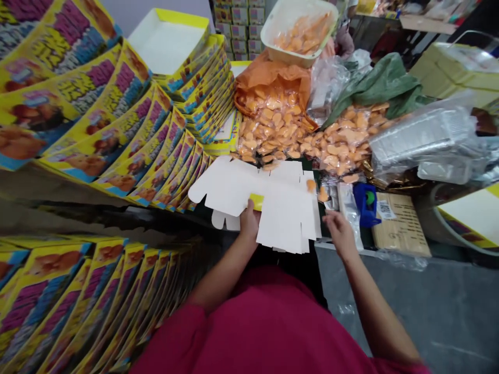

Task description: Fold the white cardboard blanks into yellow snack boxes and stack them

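Observation:
Several flat, unfolded cardboard box blanks (pixel 280 218) lie stacked in front of me, white side up, with slots and rounded flaps. At a gap between their panels, my left hand (pixel 249 223) has closed on a blank's edge, beside a small yellow patch. My right hand (pixel 340 228) is just right of the stack, thumb and fingers pinched together by some small silver packets (pixel 330 195); what they hold is too small to make out. Small orange pieces in clear wrappers (pixel 273 127) are heaped behind the blanks, and one orange piece (pixel 311 185) rests on the blanks.
Nested yellow printed boxes (pixel 117 124) are stacked at left, with more below. A white basin (pixel 268 36) of orange pieces stands behind. To the right are a blue tape dispenser (pixel 365 205), brown cardboard pieces (pixel 401 228), clear plastic trays (pixel 424 135) and a grey bin (pixel 432 208).

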`<state>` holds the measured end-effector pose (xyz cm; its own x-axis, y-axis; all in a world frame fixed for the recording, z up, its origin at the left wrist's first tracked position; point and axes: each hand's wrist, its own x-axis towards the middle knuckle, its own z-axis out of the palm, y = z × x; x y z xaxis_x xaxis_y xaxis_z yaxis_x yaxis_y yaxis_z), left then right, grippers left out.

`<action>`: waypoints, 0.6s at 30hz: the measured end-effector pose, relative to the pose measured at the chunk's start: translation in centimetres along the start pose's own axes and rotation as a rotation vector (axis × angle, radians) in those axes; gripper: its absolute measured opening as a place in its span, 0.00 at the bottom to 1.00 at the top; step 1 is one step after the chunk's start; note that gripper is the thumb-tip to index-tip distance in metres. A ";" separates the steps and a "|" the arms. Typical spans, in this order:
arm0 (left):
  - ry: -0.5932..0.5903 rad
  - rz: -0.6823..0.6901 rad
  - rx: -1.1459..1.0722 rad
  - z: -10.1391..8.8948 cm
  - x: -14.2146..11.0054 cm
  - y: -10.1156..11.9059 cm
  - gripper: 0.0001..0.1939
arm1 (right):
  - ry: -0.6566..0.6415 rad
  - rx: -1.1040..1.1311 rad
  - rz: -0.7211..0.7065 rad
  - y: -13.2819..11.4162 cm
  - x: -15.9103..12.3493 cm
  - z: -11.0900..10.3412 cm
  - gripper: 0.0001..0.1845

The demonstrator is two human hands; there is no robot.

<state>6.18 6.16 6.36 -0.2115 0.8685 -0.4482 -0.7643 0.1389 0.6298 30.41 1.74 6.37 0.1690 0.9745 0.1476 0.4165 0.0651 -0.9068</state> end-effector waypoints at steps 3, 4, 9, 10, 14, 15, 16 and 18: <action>-0.105 -0.075 -0.046 2.2 -1.0 1.0 0.20 | -0.054 0.007 0.013 3.1 -3.8 -0.1 0.39; -0.119 -0.091 -0.048 3.2 -1.5 1.3 0.20 | -0.061 0.013 0.006 3.2 -4.5 0.2 0.42; -0.204 -0.071 -0.064 8.0 -2.8 2.4 0.17 | 0.172 -0.046 -0.124 -0.2 -2.3 -0.3 0.33; -0.225 -0.063 -0.068 8.7 -2.9 2.6 0.16 | 0.196 -0.044 -0.147 -0.7 -1.4 -0.8 0.28; -0.209 -0.033 -0.046 8.7 -3.5 2.6 0.17 | 0.088 -0.033 -0.178 -0.7 0.1 -2.3 0.24; -0.184 -0.027 -0.035 8.0 -3.7 2.4 0.17 | 0.047 -0.034 -0.178 -0.4 -0.3 -2.3 0.25; -0.155 -0.021 -0.021 7.0 -4.0 2.2 0.18 | 0.016 -0.027 -0.175 -0.1 -0.9 -2.2 0.25; -0.104 -0.016 0.019 4.9 -4.4 1.6 0.18 | -0.010 0.012 -0.163 0.5 -2.5 -1.9 0.25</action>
<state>8.88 4.83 12.42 -0.1345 0.9106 -0.3907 -0.7549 0.1613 0.6357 31.84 -1.08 6.32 0.0913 0.9528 0.2894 0.4272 0.2250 -0.8757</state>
